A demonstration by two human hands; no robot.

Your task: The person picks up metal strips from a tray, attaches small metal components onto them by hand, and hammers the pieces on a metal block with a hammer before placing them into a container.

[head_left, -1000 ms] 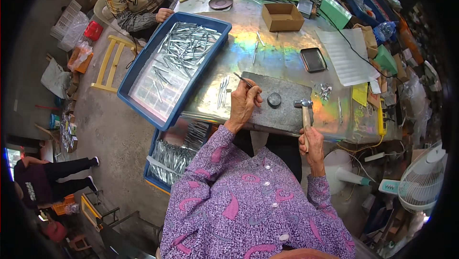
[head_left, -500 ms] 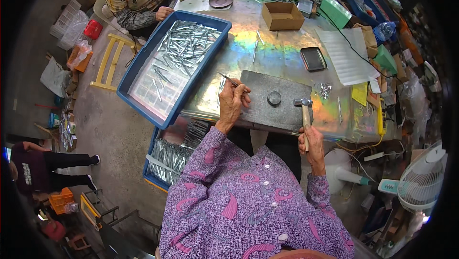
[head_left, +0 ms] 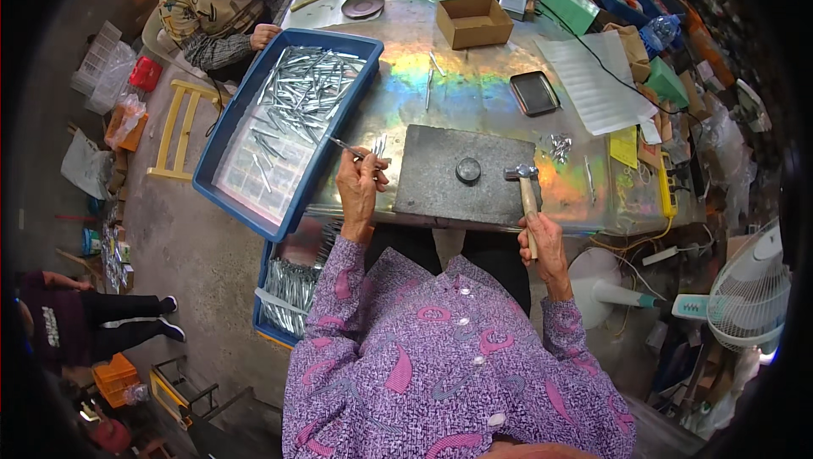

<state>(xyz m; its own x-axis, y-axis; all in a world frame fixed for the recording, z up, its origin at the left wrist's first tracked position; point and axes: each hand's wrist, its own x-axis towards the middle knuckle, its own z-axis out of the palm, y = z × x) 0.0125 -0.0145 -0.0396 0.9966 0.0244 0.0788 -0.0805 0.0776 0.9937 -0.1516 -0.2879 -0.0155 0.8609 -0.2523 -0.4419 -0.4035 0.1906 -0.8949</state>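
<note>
Apparently at a set-down step, the left hand pinches a slim rod by the blue tray, needing gentle release; the right hand grips a hammer.

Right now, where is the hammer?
In the head view, right of centre, the hammer is in the right hand, at the right edge of the grey slab.

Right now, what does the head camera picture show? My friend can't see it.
A person's left hand holds a thin metal piece beside a blue tray of silvery strips, while the right hand grips a pale-handled hammer. A small, dark round block sits on a gray slab on a shiny table.
</note>
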